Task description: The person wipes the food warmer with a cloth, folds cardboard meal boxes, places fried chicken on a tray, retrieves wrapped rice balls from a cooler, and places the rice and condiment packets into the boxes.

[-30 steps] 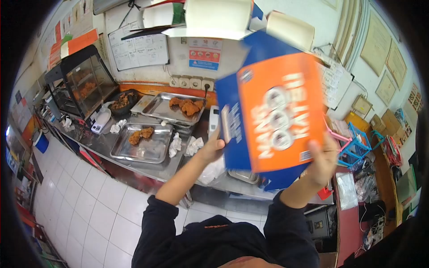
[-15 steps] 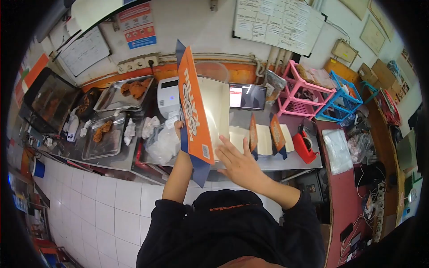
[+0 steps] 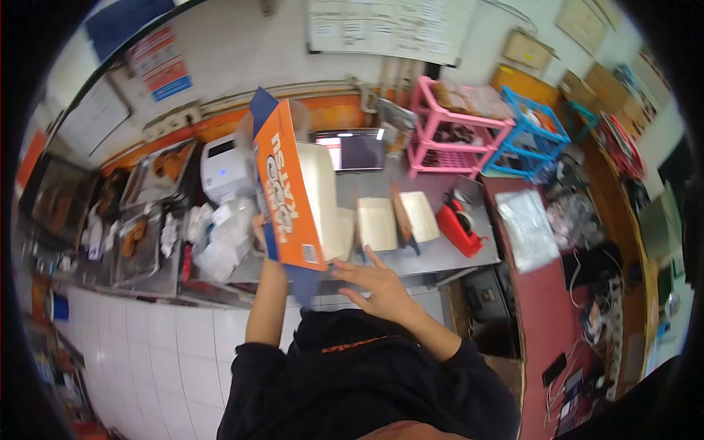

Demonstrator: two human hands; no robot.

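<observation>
An orange and navy cardboard food box (image 3: 286,194) is tilted up in front of me, its lid outward and its cream inside facing right. My left hand (image 3: 260,229) is closed around its far left side, partly hidden behind the panel. My right hand (image 3: 378,286) has its fingers spread and holds nothing, just right of the box's lower corner. Whether a fingertip touches that corner I cannot tell. On the steel counter behind stand a cream open box (image 3: 376,226) and another open box (image 3: 420,217) with an orange flap. A further cream box is partly hidden behind the held one.
A red tape dispenser (image 3: 462,227) sits right of the boxes, with pink shelves (image 3: 458,132) and a blue rack (image 3: 524,139) behind. Plastic bags (image 3: 226,246), a white printer (image 3: 226,169) and a tray with fried chicken (image 3: 139,246) are leftward. A tablet (image 3: 352,149) stands at the back.
My right hand has come off the box's inner side and moved down, fingers spread. The box has swung slightly and stays in my left hand. The whole view has shifted.
</observation>
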